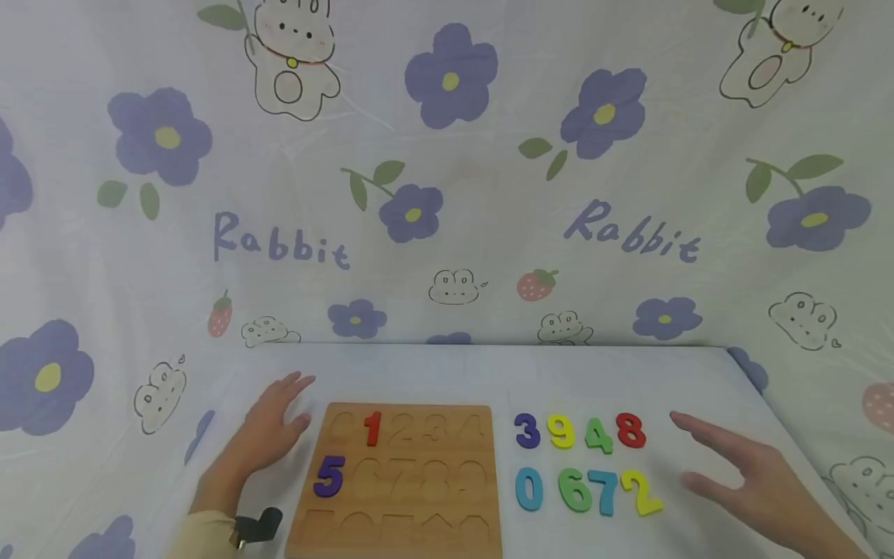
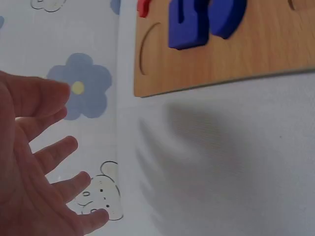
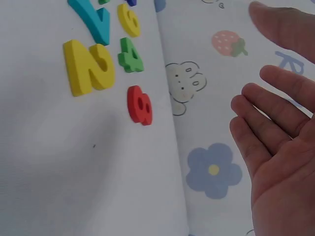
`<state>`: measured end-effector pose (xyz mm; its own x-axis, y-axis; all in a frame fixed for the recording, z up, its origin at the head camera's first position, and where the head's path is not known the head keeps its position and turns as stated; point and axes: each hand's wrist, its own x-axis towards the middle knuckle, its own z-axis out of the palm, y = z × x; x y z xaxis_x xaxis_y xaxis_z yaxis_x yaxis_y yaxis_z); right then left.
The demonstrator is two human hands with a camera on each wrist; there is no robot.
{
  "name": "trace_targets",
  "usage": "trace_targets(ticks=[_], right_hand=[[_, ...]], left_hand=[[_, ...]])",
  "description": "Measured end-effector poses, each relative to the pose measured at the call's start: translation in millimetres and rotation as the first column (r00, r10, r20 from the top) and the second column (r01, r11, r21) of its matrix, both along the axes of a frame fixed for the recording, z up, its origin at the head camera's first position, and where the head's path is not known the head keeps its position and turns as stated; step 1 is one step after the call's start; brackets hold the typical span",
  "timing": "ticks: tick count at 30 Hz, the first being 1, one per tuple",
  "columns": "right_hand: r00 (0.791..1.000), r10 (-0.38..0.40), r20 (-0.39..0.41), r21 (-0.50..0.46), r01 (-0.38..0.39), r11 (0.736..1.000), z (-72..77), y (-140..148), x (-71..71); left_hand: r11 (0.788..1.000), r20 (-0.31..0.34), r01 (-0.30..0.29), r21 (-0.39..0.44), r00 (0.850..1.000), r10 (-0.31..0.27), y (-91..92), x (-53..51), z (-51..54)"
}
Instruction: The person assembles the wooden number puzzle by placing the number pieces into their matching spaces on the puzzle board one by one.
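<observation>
Left of the wooden number board (image 1: 398,497), my left hand (image 1: 268,423) hovers with fingers spread, holding nothing. My right hand (image 1: 750,477) is held over the table's right side, fingers extended and the palm bare in the right wrist view. On the board sit a red number 1 (image 1: 373,428) in the top row and a purple number 5 (image 1: 329,476) at the left of the middle row. Nearest the right hand lie the red number 8 (image 1: 632,430) and the yellow number 2 (image 1: 641,492); neither is touched.
Loose numbers lie in two rows right of the board: purple 3 (image 1: 527,431), yellow 9 (image 1: 561,431), green 4 (image 1: 598,435), blue 0 (image 1: 529,489), green 6 (image 1: 576,490) and blue 7 (image 1: 603,493). Behind the white table (image 1: 433,373) hangs a patterned cloth (image 1: 489,171).
</observation>
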<state>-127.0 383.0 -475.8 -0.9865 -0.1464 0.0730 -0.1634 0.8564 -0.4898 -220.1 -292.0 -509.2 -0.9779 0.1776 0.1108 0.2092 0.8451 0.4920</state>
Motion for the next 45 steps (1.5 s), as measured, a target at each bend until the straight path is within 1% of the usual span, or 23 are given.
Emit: trace_targets(ticks=[4,8,11,14,17,21,26,29,32,38,40,42,45], right_hand=[[0.999,0.029,0.018,0.029,-0.030,0.999,-5.0,0,-2.6],[0.998,0.046,0.037,0.038,-0.047,0.998,-11.8,-1,-5.2],[0.996,0.056,0.062,0.030,-0.058,0.998,-17.9,-3,-7.3],[0.992,0.057,0.114,0.015,-0.059,0.998,-23.5,-4,-9.1],[0.983,0.056,0.173,-0.014,-0.054,0.998,-28.7,-6,-11.8],[0.973,0.047,0.226,-0.032,-0.041,0.999,-36.7,-10,-16.1],[0.957,0.038,0.287,-0.050,-0.024,0.998,-49.6,-16,-19.3],[0.953,0.039,0.302,-0.061,-0.021,0.998,-55.7,-19,-20.2],[0.948,0.037,0.315,-0.078,-0.012,0.997,-60.3,-21,-21.3],[0.927,-0.020,0.375,-0.087,0.056,0.995,-70.1,-23,-20.7],[0.924,-0.037,0.380,-0.082,0.073,0.994,-71.4,-24,-18.8],[0.928,-0.038,0.371,-0.078,0.072,0.994,-72.3,-24,-17.7],[0.928,-0.048,0.369,-0.088,0.086,0.992,-73.8,-26,-17.6]], left_hand=[[0.997,0.054,0.024,-0.079,0.998,-0.020,-0.5,-7.8,-13.0],[0.994,0.112,0.047,-0.098,0.993,-0.036,-0.8,-13.5,-23.9],[0.995,0.185,0.047,-0.083,0.982,-0.031,0.3,-16.1,-27.2],[0.994,0.253,0.054,-0.091,0.967,-0.029,0.9,-17.2,-28.5],[0.993,0.288,0.068,-0.100,0.957,-0.037,0.6,-17.0,-30.0],[0.993,0.285,0.082,-0.090,0.957,-0.054,-1.1,-16.8,-32.0],[0.994,0.284,0.084,-0.065,0.957,-0.062,-2.8,-16.3,-34.8],[0.995,0.288,0.082,-0.053,0.955,-0.063,-3.0,-15.1,-35.8],[0.996,0.290,0.081,-0.036,0.955,-0.068,-3.1,-14.1,-34.6],[0.995,0.283,0.093,-0.023,0.956,-0.083,-4.8,-14.6,-36.7],[0.995,0.281,0.094,-0.022,0.956,-0.084,-5.0,-14.9,-38.7],[0.995,0.279,0.095,-0.024,0.956,-0.085,-5.0,-15.0,-39.6],[0.996,0.282,0.090,-0.022,0.956,-0.080,-5.5,-14.8,-40.6]])
